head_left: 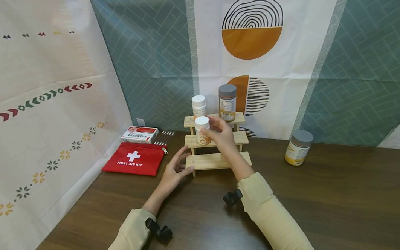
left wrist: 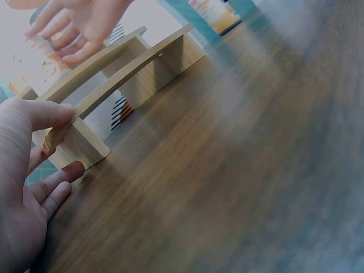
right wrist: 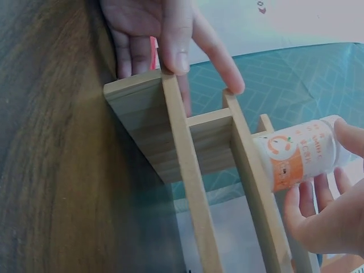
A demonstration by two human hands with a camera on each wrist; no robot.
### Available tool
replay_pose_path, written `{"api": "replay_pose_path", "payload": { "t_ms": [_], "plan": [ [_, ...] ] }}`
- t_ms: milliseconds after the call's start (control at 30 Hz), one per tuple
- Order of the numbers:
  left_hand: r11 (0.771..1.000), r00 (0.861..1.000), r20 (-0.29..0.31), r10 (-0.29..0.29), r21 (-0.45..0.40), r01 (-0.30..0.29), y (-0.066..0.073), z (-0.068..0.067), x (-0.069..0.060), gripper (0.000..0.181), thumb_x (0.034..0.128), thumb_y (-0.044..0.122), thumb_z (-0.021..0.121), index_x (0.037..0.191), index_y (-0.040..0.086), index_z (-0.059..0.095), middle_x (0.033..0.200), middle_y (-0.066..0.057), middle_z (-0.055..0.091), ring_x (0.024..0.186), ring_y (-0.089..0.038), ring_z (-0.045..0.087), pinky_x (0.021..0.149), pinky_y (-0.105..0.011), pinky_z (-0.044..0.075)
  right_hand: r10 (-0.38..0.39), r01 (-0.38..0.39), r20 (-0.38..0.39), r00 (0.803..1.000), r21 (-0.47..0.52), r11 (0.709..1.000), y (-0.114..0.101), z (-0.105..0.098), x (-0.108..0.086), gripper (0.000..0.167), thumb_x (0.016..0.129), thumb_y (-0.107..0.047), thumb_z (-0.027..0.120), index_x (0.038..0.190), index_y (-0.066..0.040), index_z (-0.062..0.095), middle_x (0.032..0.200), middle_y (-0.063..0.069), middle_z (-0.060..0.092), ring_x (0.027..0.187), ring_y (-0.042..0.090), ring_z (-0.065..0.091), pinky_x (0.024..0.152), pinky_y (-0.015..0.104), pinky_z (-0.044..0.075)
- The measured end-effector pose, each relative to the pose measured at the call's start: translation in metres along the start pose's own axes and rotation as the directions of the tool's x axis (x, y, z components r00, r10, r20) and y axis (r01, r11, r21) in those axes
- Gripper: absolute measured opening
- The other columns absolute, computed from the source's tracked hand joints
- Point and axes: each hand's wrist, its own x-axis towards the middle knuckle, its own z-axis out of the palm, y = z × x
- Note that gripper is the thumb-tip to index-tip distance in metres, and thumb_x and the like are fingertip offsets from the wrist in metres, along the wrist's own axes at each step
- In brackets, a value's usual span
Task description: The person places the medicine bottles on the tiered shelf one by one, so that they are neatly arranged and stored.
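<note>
A light wooden stand (head_left: 211, 161) with three steps stands on the table. My right hand (head_left: 224, 135) holds a white pill bottle (head_left: 202, 132) with an orange label at the left of the middle step, thumb on one side and fingers on the other. My left hand (head_left: 175, 169) grips the stand's left end. In the right wrist view its thumb (right wrist: 177, 48) lies on the lowest step's end and its index finger reaches the middle step. On the top step are another white bottle (head_left: 199, 107) and a grey-lidded jar (head_left: 227, 103).
A second grey-lidded jar (head_left: 298, 148) stands on the table at the right. To the left lie a red first aid pouch (head_left: 135, 159), a white-and-red box (head_left: 140, 134) and several cotton swabs (head_left: 164, 137). A patterned cloth (head_left: 149, 62) hangs behind.
</note>
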Motion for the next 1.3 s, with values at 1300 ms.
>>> {"api": "replay_pose_path", "payload": {
  "t_ms": [1300],
  "plan": [
    [1.000,1.000,-0.005,0.001,0.010,0.000,0.000,-0.001,0.000,0.075,0.0874,0.002,0.068,0.151,0.022,0.036,0.142,-0.018,0.053,0.096,-0.026,0.064,0.085,-0.020,0.050,-0.108,0.116,-0.129,0.986,0.052,0.992,-0.064,-0.061,-0.004,0.046,0.091,-0.003,0.065,0.134,-0.005,0.050,0.111,-0.010,0.060,0.109,0.008,0.054,0.101,0.025,0.043]
  ]
}}
